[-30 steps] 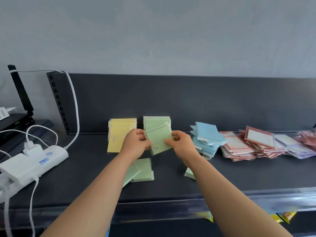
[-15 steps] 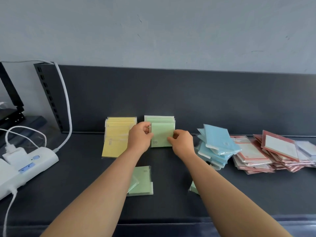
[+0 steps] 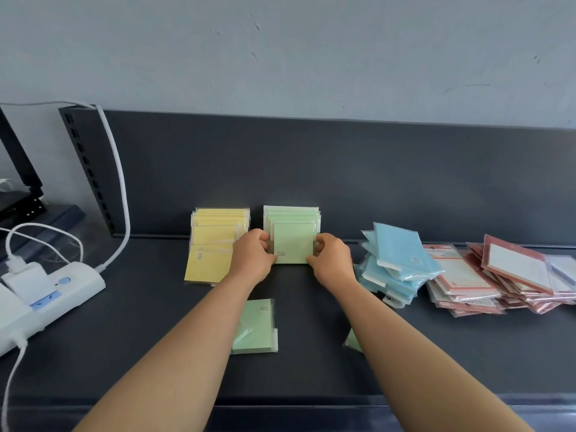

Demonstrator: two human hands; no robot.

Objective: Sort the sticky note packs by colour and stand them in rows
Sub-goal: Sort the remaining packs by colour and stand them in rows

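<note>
A row of green sticky note packs [image 3: 291, 218] stands against the dark back panel. Its front pack [image 3: 293, 243] is held upright between my hands: my left hand [image 3: 254, 257] grips its left edge and my right hand [image 3: 332, 260] grips its right edge. A row of yellow packs [image 3: 215, 241] leans just to the left. Two loose green packs [image 3: 257, 327] lie flat near my left forearm, and another green pack [image 3: 352, 341] peeks out under my right forearm. A heap of blue packs [image 3: 396, 263] lies to the right.
Pink and red-edged packs [image 3: 498, 275] lie heaped at the far right of the dark shelf [image 3: 124, 353]. A white power strip [image 3: 46, 297] with plugs and white cables [image 3: 120, 188] sits at the left. The shelf's front lip runs along the bottom.
Both hands carried the tilted green pack back to the green row and set it upright at the front. The camera view shifted to the left and down slightly.
</note>
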